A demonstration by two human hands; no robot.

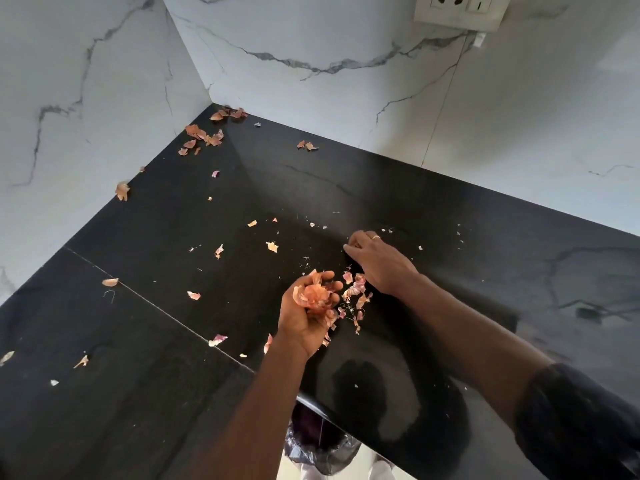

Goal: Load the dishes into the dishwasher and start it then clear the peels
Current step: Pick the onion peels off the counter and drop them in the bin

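Note:
Onion peels lie scattered over a black stone counter (173, 393). My left hand (304, 323) is palm up with its fingers curled round a bunch of orange peels (315, 296). My right hand (377, 261), a ring on one finger, reaches further back with its fingertips pinching at small scraps on the counter. A small heap of pinkish peels (356, 292) lies between the two hands. More peels lie in the far corner (204, 135) and along the left wall (122, 190).
White marble walls meet at the corner behind the counter. A wall socket (457, 10) sits at the top right. Below the counter's front edge a bin lined with a dark plastic bag (322, 448) shows between my arms.

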